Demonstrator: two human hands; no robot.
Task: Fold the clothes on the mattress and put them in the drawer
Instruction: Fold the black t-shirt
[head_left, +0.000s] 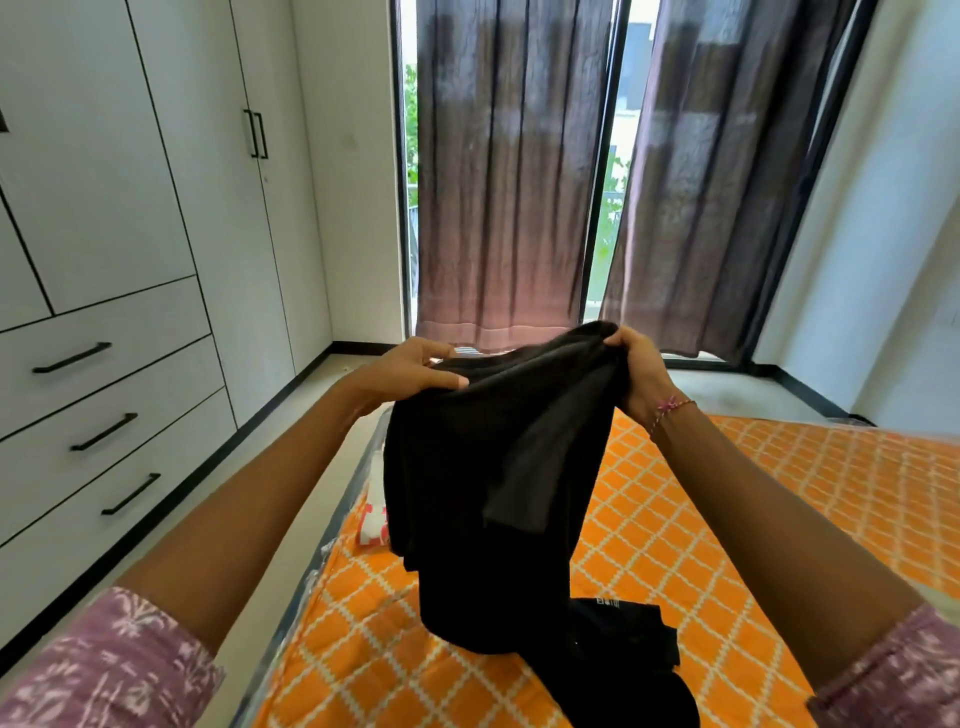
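A black garment hangs in the air over the mattress, which has an orange cover with a white lattice pattern. My left hand pinches its top edge on the left, and my right hand grips the top edge on the right. The lower part of the cloth drapes down onto the mattress. Another black piece with a small label lies on the mattress below it. The white drawers with black handles are shut, at the left.
A white wardrobe stands above and beside the drawers. A strip of floor runs between it and the mattress. Brown curtains hang over the window ahead. A red and white item lies at the mattress's left edge.
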